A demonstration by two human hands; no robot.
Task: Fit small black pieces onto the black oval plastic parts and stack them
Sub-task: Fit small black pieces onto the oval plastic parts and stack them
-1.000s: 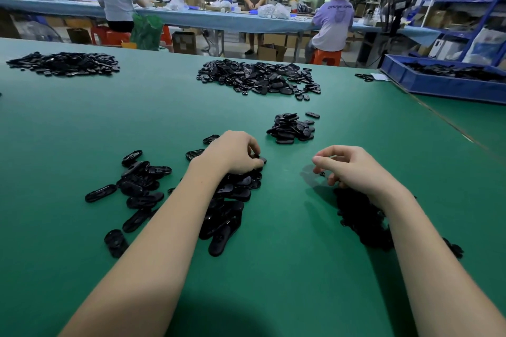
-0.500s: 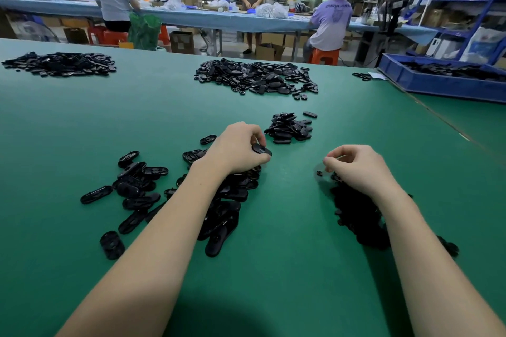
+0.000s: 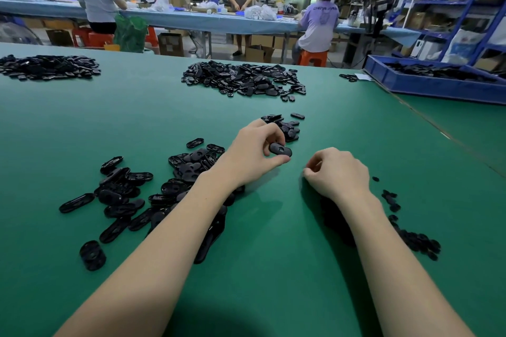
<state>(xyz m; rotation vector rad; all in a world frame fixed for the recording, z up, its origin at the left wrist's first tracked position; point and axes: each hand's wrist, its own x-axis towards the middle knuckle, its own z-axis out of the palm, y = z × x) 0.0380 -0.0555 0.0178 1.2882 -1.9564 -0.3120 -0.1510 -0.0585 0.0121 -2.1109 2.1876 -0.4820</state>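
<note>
Head view: the left hand (image 3: 253,152) has lifted off the loose pile (image 3: 153,194), pinching one oval part (image 3: 280,149) above mid-tabletop (image 3: 273,268); the right hand (image 3: 339,172) stays curled, contents hidden, beside the small pieces (image 3: 410,235).

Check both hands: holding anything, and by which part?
Left hand pinches one oval part by its left end, thumb under, fingers on top. Right hand is curled, fingertips together; whether it holds a small piece cannot be told.
</note>
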